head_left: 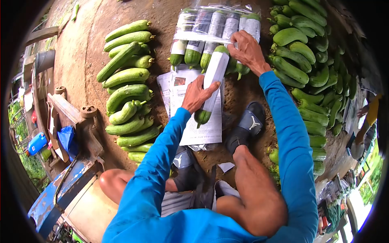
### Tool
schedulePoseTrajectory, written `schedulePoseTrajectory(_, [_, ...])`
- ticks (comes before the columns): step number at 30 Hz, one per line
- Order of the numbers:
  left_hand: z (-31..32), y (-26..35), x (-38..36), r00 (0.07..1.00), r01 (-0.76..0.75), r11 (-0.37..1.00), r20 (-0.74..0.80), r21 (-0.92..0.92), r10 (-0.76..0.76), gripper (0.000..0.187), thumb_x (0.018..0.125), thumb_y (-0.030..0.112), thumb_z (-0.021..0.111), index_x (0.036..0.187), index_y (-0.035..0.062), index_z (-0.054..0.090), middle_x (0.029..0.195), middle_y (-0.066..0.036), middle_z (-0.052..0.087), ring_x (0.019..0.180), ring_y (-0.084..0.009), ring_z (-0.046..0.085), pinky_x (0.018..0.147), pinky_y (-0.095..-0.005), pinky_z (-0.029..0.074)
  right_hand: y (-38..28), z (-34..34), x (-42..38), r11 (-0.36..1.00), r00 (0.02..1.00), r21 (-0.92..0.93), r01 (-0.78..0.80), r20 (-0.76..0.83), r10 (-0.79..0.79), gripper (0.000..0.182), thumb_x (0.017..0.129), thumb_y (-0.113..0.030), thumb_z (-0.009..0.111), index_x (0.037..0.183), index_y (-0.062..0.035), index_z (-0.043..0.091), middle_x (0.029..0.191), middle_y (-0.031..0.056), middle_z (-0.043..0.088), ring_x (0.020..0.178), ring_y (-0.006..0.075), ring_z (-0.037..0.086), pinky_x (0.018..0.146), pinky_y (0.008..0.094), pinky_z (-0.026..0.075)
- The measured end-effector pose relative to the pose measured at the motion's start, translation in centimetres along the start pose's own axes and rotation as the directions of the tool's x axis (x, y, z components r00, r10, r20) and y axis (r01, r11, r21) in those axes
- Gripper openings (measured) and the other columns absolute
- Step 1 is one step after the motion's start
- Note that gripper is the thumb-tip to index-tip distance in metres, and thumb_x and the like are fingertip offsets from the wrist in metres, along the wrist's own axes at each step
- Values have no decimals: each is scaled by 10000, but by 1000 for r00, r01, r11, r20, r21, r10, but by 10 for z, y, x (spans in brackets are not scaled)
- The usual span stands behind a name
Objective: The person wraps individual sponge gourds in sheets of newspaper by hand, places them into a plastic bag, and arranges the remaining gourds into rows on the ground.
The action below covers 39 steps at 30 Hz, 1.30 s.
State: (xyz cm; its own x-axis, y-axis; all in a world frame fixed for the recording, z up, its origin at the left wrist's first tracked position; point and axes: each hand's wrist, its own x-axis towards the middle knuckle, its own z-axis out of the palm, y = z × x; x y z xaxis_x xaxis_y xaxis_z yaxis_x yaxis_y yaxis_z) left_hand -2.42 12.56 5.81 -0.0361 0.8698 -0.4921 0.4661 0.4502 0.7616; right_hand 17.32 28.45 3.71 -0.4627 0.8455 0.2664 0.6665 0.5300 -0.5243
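Observation:
A long green gourd wrapped in white paper (216,72) lies slanted in my left hand (197,94), whose fingers and thumb close round its lower half. Its bare green ends show at top and bottom. Beneath it are printed newspaper sheets (190,131) on the ground. My right hand (246,48), fingers bent together, is at the lower right part of a clear plastic bag (194,24) and a white strip across it. Several paper-wrapped gourds lie side by side in the bag. What the right fingertips pinch is too small to make out.
A stacked row of bare green gourds (127,97) lies to the left, and a larger pile (308,60) on the right. My sandalled feet flank the newspaper's near end. A rusty blue metal frame (65,190) stands lower left. Part of another person shows at far right.

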Motion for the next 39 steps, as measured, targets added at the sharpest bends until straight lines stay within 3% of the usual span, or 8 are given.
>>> schedulePoseTrajectory(19, [79,3,199,727,-442,667,-195,600,658,342,779,424,704,815,84,734,830,-184,719,796,-374,699,730,-502,546,15,5,-36,997,997,-34,-67,-33,66,576,908,-500,659,1316,-97,611,1462,137,509,1390,349,429,1114,524,337])
schedulePoseTrajectory(23, [78,27,199,889,-262,914,-291,311,354,426,730,462,760,899,73,728,947,-206,735,880,-391,726,785,-484,592,7,4,-40,986,994,-145,-83,60,92,655,976,-556,553,1452,-109,502,1510,116,471,1456,323,363,1170,528,237])
schedulePoseTrajectory(26, [22,41,161,925,-380,809,181,449,334,457,858,456,686,1005,26,728,971,-237,706,938,-417,687,820,-483,550,7,5,-42,975,990,-211,-72,100,95,662,988,-568,533,1467,-113,485,1519,102,465,1468,324,346,1169,546,231])
schedulePoseTrajectory(32, [-150,-14,95,638,-415,553,-202,722,743,307,817,357,702,968,92,665,936,-162,676,885,-365,659,725,-514,544,-9,-2,-39,956,988,-286,-70,113,106,658,971,-538,591,1445,-90,506,1502,128,461,1449,346,355,1162,549,261])
schedulePoseTrajectory(35, [-262,-89,85,749,14,631,-427,775,507,434,794,352,728,1153,136,617,1004,-144,668,977,-329,634,889,-499,518,-55,-22,-42,987,1000,-162,15,-12,-17,533,923,-363,707,1330,-39,590,1416,195,472,1333,394,422,1136,496,351])
schedulePoseTrajectory(36, [-296,-145,96,539,149,313,-343,938,769,638,804,494,713,1316,142,568,1183,-194,639,1109,-361,608,972,-529,480,-75,-19,-51,989,998,-129,66,0,-67,514,870,-305,745,1287,-40,606,1404,185,487,1323,387,439,1133,495,357])
schedulePoseTrajectory(37, [-322,-136,82,861,305,432,-440,849,256,826,794,632,684,1439,149,500,1372,-217,557,1272,-409,533,1070,-568,416,-93,-14,-64,995,993,-1,99,64,-99,517,807,-260,767,1256,-50,622,1382,178,508,1305,387,461,1123,498,362])
schedulePoseTrajectory(39, [-343,-133,71,914,398,297,-403,868,-48,901,781,679,687,1503,202,435,1470,-181,510,1363,-428,468,1093,-651,361,-126,0,-99,967,939,117,228,237,-250,562,770,-243,766,1277,-52,614,1367,184,532,1310,392,471,1107,488,368])
